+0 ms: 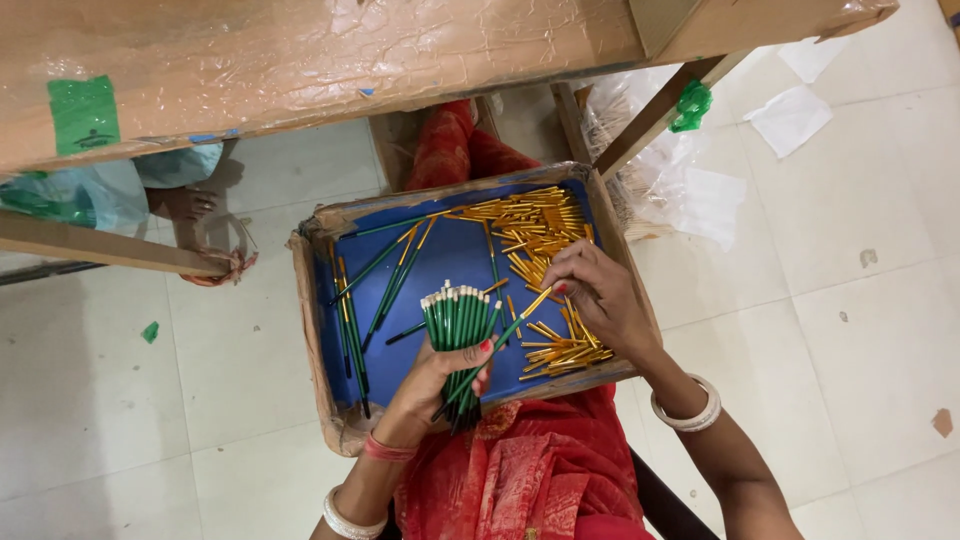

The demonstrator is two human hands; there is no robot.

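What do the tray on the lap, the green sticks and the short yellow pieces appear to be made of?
Tray: brown cardboard, with ragged, creased rims and a matte blue lining.
Green sticks, bunched in the left hand: glossy green coating with pale tips; the core material is hidden.
Yellow pieces: shiny gold tubes, likely metal or metallised plastic; the right hand rests among them.

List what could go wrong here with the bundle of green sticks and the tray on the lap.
1. The left hand grips a fanned bundle of green sticks; the outer ones might slip out.
2. The cardboard tray rests on the person's lap, so a knee shift could tip it.
3. The right hand joins a gold sleeve to one stick among loose gold sleeves; a dropped one would be hard to find.
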